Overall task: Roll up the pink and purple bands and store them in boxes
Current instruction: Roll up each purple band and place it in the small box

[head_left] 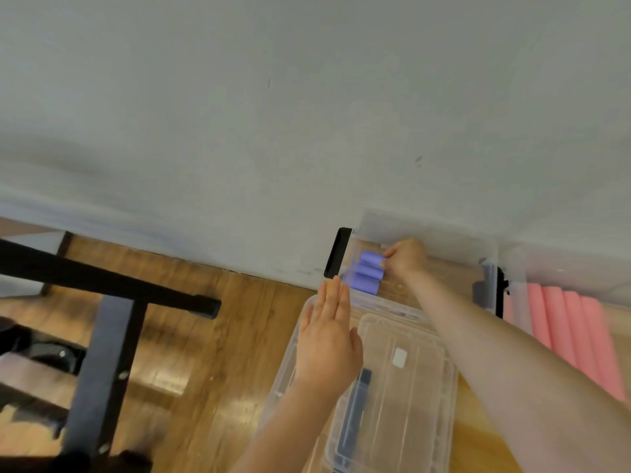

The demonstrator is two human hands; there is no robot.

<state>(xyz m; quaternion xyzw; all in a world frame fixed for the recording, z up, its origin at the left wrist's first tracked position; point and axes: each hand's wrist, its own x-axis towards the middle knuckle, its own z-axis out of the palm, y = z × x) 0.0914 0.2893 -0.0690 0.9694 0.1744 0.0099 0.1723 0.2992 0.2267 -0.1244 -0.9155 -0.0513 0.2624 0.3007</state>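
Three rolled purple bands lie side by side in a clear plastic box against the wall. My right hand reaches into that box and pinches the end of the farthest purple roll. My left hand hovers flat with straight fingers over the left edge of a clear box lid lying in front. Several rolled pink bands lie in a second clear box at the right.
A black table frame stands on the wooden floor at the left. The white wall rises right behind the boxes. A black handle sits on the purple box's left end.
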